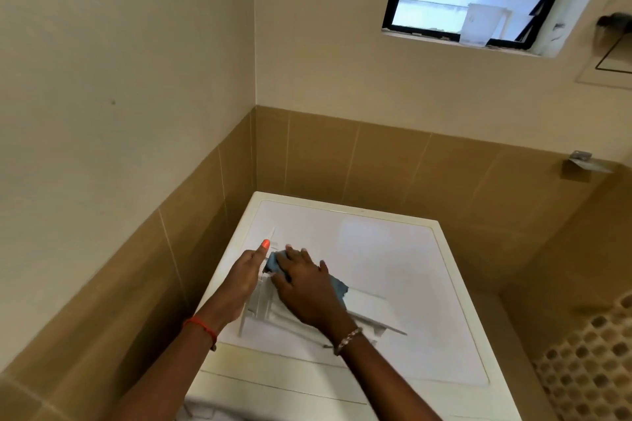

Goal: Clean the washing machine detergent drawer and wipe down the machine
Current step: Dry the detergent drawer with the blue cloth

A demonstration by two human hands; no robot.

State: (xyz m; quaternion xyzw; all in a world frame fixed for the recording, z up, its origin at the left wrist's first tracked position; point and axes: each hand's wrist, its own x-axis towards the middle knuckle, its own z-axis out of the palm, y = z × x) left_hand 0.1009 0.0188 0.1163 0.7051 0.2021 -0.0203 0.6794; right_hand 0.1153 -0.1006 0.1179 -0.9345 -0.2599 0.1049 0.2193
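Lower centre: the drawer (367, 306) is gripped by the left hand (243, 278), a cloth (272, 261) pressed onto it by the right hand's (306, 289) flat fingers (293, 254).

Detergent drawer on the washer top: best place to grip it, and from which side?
Take the detergent drawer by its raised left side wall, coming from the left, as the left hand does: that edge stands exposed, while the right hand and blue cloth cover the middle.

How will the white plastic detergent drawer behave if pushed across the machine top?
The white plastic detergent drawer looks stiff and probably light, being thin-walled. It may slide on the glossy white machine top; the left hand holds its side.
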